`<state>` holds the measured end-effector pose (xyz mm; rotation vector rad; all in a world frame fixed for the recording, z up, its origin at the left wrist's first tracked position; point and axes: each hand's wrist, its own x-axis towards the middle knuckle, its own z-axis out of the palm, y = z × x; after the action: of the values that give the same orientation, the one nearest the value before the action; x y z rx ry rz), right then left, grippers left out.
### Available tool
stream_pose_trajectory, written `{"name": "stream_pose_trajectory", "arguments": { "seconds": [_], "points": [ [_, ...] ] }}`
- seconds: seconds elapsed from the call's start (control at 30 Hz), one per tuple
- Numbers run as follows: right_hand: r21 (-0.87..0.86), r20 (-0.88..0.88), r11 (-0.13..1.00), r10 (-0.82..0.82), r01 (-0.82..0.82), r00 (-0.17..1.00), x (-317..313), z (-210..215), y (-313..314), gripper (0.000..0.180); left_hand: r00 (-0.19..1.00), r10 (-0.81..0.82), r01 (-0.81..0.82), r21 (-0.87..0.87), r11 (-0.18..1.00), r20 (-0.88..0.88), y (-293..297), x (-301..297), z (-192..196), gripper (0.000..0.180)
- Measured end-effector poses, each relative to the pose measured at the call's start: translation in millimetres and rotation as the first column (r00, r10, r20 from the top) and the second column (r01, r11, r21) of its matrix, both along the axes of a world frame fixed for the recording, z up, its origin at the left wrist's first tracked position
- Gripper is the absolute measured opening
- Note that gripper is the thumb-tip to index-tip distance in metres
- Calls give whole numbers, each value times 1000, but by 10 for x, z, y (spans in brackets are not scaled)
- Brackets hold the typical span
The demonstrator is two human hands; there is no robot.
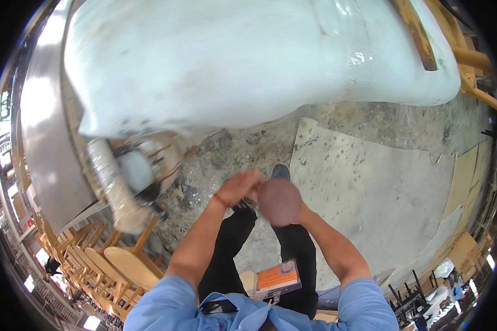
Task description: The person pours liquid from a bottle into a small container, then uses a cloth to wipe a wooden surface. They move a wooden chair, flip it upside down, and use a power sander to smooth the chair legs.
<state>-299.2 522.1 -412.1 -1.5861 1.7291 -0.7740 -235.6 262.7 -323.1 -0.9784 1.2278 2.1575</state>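
Observation:
A round, dull reddish-brown sanding disc [280, 202] is held up in front of my body, above my legs. Behind it and mostly hidden by it, my right hand [303, 214] grips the disc from its lower right side. At the disc's upper left edge my left hand [242, 186] is closed, its curled fingers meeting the rim; motion blur softens the fingertips. Past the hands lies a large white bundle [204, 60] wrapped in clear plastic.
Stacked wooden chairs [132, 256] stand at the lower left, below a metal-topped surface [52, 143]. Near them is a plastic-wrapped roll [113, 182]. A flat cardboard sheet [364, 187] covers the floor at right. Wooden furniture parts [419, 38] rest at the upper right.

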Motion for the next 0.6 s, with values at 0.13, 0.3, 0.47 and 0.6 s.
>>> {"name": "stream_pose_trajectory", "arguments": {
  "seconds": [0.13,0.3,0.47,0.6],
  "points": [
    [532,213,811,-406,242,889,-448,-20,222,57,857,397,-277,-357,892,328,-424,-403,-1562,38],
    [672,-173,351,-782,652,599,-545,-308,1283,48,754,537,-180,-667,723,379,-791,-906,-2532,30],
    [811,-262,76,-839,580,477,-228,-268,2032,44,681,614,-136,-756,640,398,-1042,-948,-2952,22],
    [858,-328,-96,-859,505,393,79,-200,2354,47,657,635,-162,-747,645,406,-1038,-1055,-3169,17]
  ]
}}
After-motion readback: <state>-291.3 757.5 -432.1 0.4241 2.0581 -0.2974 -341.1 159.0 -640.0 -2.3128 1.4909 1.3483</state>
